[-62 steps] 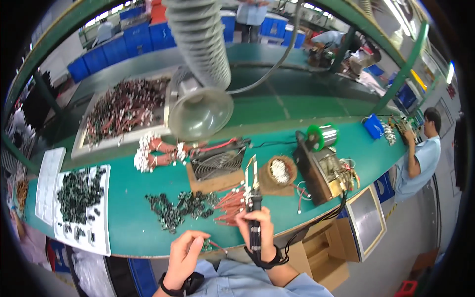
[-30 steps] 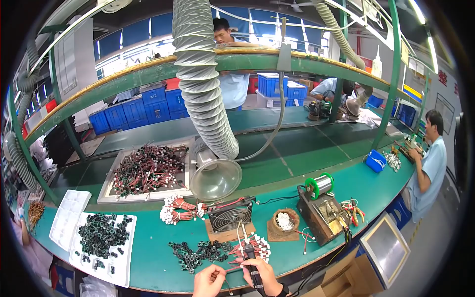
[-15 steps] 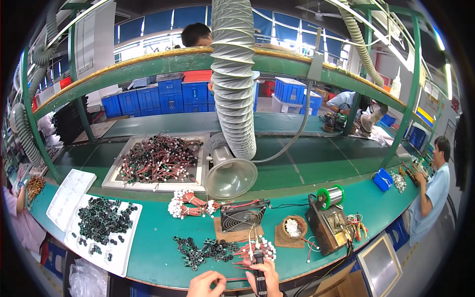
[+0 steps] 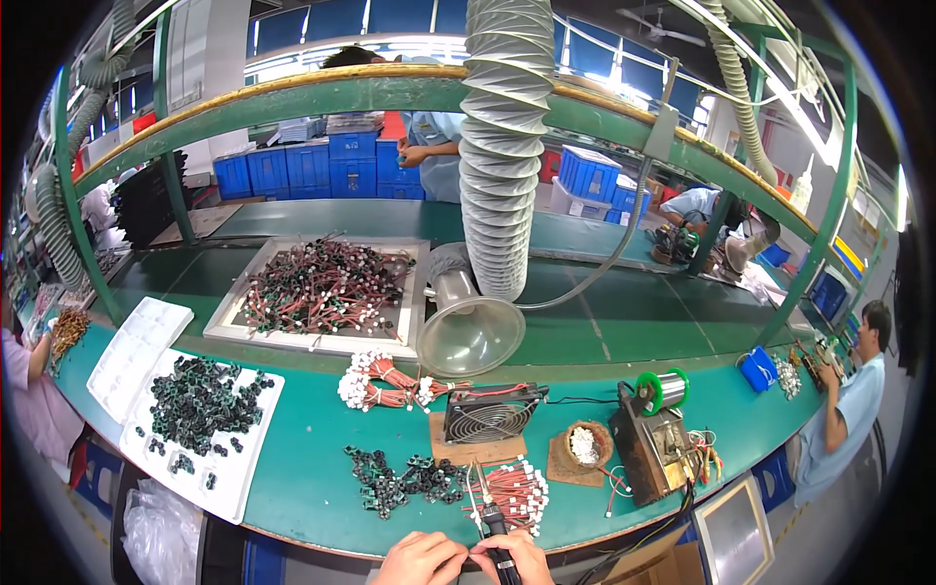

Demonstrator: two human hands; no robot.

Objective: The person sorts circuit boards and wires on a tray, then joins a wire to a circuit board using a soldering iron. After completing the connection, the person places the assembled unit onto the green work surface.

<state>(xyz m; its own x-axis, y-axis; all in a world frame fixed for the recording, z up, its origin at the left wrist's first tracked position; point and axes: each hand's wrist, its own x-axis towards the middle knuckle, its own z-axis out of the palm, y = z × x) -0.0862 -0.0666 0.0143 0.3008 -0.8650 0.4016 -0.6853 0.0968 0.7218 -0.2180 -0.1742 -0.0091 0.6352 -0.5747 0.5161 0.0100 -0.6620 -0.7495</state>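
Observation:
At the near edge of the bench, my right hand is closed round the dark handle of a soldering iron, whose tip slants up and away. Close beside it, my left hand is pinched; whatever sits between its fingertips is too small to make out. The two hands almost touch. Just beyond the iron lies a bundle of red wires with white connectors. Left of that bundle is a loose heap of small black and green parts. A black fan stands upright behind.
To the right are a brown pot of white bits, a solder spool and a metal box. White trays hold more dark parts at left. A clear extraction hood hangs over the bench. Co-workers sit at both sides.
My hands have come together, the right one moving left with the iron toward the left hand. The whole view has shifted a little. A person behind the rack now shows arms and hands.

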